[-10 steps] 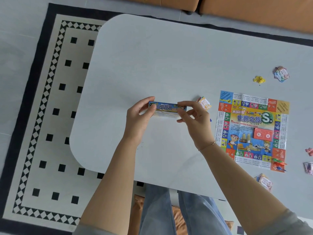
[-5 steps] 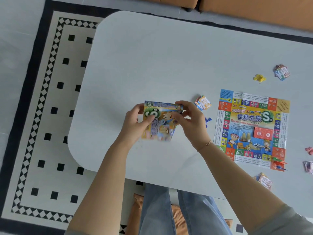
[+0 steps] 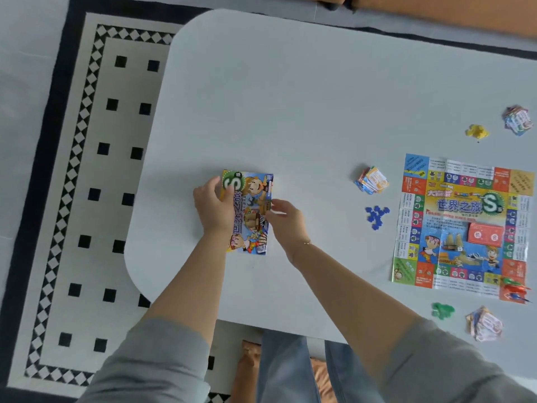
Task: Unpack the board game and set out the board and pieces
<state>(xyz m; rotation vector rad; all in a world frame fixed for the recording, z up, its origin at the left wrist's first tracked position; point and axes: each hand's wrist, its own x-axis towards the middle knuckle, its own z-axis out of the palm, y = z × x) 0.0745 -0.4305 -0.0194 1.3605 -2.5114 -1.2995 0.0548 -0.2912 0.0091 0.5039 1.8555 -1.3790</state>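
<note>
- Your left hand (image 3: 213, 209) grips the left edge of the game box (image 3: 252, 212), fingers curled over it; the box lies face up on the table (image 3: 290, 106), left of the board (image 3: 462, 225).
- Your right hand (image 3: 286, 221) pinches the box's right edge with its fingertips.
- You cannot tell what the box holds.
- One board lies unfolded flat, with one red card box (image 3: 486, 234) on it.
- Three card stacks: one (image 3: 372, 180) left of the board, one (image 3: 518, 120) above, one (image 3: 484, 324) below.
- Three piles of small pieces: blue (image 3: 377, 217), yellow (image 3: 476, 131), green (image 3: 442, 310).
</note>
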